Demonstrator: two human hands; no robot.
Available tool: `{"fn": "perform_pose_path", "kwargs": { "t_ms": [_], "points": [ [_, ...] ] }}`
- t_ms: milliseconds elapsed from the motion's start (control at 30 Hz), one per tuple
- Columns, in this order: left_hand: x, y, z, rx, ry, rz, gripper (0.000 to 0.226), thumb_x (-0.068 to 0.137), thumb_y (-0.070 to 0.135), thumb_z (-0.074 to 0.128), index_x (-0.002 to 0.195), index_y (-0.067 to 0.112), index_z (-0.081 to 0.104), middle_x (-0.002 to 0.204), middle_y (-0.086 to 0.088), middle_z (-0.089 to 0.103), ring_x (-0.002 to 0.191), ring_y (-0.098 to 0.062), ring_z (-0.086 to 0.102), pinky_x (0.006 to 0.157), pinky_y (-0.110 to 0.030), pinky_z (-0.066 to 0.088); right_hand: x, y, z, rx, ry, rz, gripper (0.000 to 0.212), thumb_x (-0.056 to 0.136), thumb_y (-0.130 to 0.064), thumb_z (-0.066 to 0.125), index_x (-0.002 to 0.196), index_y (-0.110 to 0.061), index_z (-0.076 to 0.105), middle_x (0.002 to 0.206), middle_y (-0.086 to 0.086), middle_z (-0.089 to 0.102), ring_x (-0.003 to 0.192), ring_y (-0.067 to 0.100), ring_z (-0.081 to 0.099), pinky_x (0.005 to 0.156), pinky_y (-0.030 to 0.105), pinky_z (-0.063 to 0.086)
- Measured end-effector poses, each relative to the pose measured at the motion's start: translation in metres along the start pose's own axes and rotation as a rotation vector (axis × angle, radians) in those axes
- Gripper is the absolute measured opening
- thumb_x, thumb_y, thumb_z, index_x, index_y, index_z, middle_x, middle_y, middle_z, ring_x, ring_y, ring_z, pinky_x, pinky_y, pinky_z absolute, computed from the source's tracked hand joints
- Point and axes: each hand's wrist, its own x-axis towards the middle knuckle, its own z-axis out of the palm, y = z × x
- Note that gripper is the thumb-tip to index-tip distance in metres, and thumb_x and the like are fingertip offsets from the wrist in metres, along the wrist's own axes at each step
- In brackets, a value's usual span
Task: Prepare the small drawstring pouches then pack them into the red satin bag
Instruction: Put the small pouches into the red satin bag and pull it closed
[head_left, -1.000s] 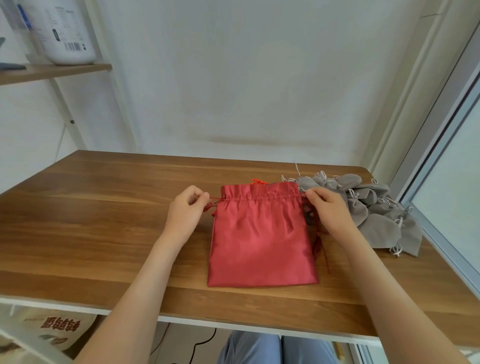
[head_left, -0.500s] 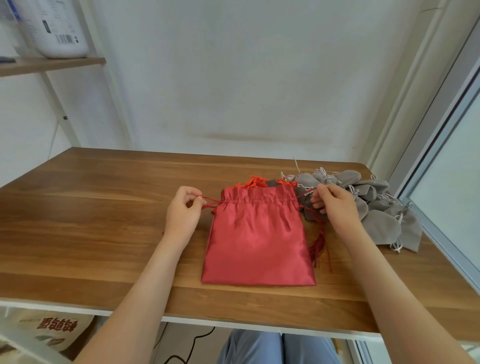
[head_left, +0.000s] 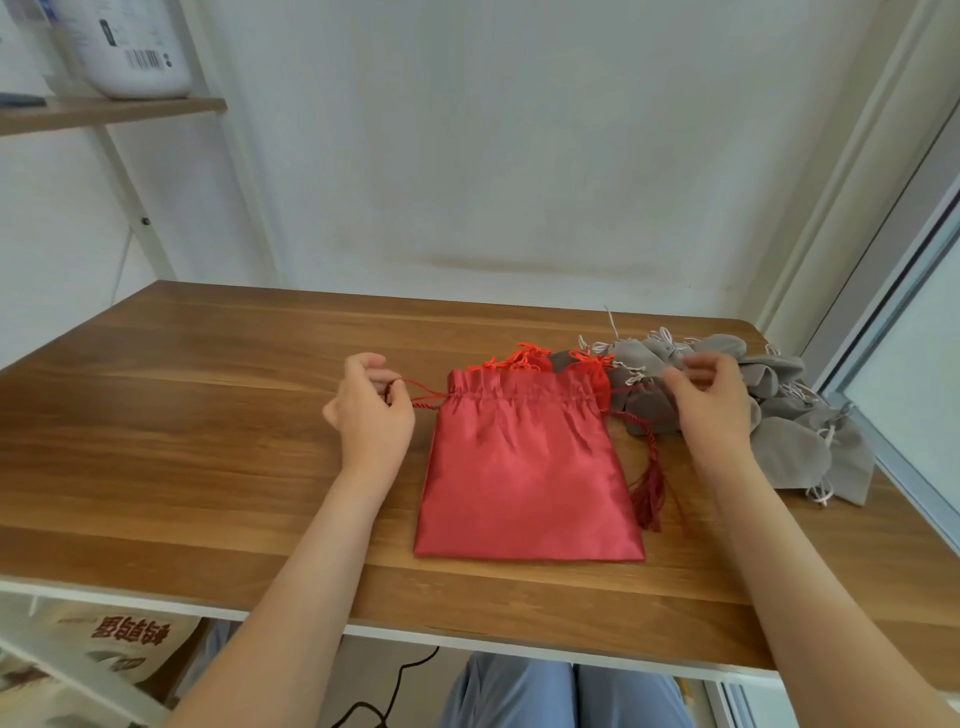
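Note:
The red satin bag (head_left: 524, 467) lies flat on the wooden table (head_left: 208, 415), its gathered mouth pointing away from me. My left hand (head_left: 371, 410) pinches the red drawstring (head_left: 423, 395) just left of the mouth, and the cord runs taut to the bag. My right hand (head_left: 714, 402) is at the right of the mouth, fingers curled, above the grey pouches; what it pinches is hidden. A red tassel (head_left: 649, 493) hangs along the bag's right edge. Several small grey drawstring pouches (head_left: 789, 452) lie heaped to the right.
The pouch heap reaches the table's right edge by a window frame (head_left: 893, 291). A shelf (head_left: 109, 111) at upper left carries a white container (head_left: 130, 47). Under the table's front edge are a printed sack (head_left: 119, 639) and my knees.
Both hands moved outward from the bag's mouth, the left pulling the drawstring left, the right drifting right over the grey pouches. The mouth is more gathered.

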Motion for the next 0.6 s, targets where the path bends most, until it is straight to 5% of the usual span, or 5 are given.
{"fn": "perform_pose_path", "kwargs": {
  "t_ms": [100, 233, 400, 600],
  "points": [
    [0.000, 0.000, 0.002, 0.111, 0.015, 0.028, 0.032, 0.082, 0.006, 0.061, 0.111, 0.015, 0.050, 0.107, 0.004, 0.053, 0.103, -0.017, 0.048, 0.088, -0.030, 0.021, -0.004, -0.003, 0.004, -0.339, 0.033, -0.152, 0.023, 0.082, -0.019, 0.067, 0.103, -0.023, 0.059, 0.117, 0.004, 0.051, 0.118, 0.027, 0.043, 0.103, 0.049, 0.029],
    [-0.004, 0.002, 0.000, 0.199, -0.136, 0.215, 0.020, 0.077, 0.004, 0.056, 0.085, 0.022, 0.055, 0.083, 0.008, 0.055, 0.088, -0.014, 0.050, 0.077, -0.026, 0.016, -0.013, -0.009, 0.015, -0.472, -0.272, -0.317, 0.018, 0.083, -0.020, 0.063, 0.072, -0.035, 0.060, 0.090, -0.010, 0.062, 0.102, 0.018, 0.052, 0.091, 0.040, 0.031],
    [-0.008, 0.002, 0.002, 0.467, -0.330, 0.247, 0.014, 0.075, 0.020, 0.056, 0.086, 0.029, 0.060, 0.085, 0.014, 0.055, 0.090, -0.008, 0.048, 0.077, -0.029, 0.015, -0.017, -0.001, 0.026, -0.796, -0.418, -0.267, 0.018, 0.085, -0.023, 0.057, 0.101, -0.031, 0.062, 0.104, -0.006, 0.060, 0.117, 0.022, 0.040, 0.097, 0.037, 0.022],
    [-0.007, -0.004, 0.005, 0.543, -0.387, 0.330, 0.008, 0.090, 0.027, 0.054, 0.093, 0.030, 0.060, 0.086, 0.015, 0.051, 0.096, -0.009, 0.050, 0.075, -0.029, 0.011, -0.012, 0.000, 0.025, -0.798, -0.398, -0.295, 0.011, 0.089, -0.027, 0.061, 0.098, -0.028, 0.067, 0.105, -0.001, 0.058, 0.117, 0.025, 0.039, 0.095, 0.038, 0.025]
  ]
}}
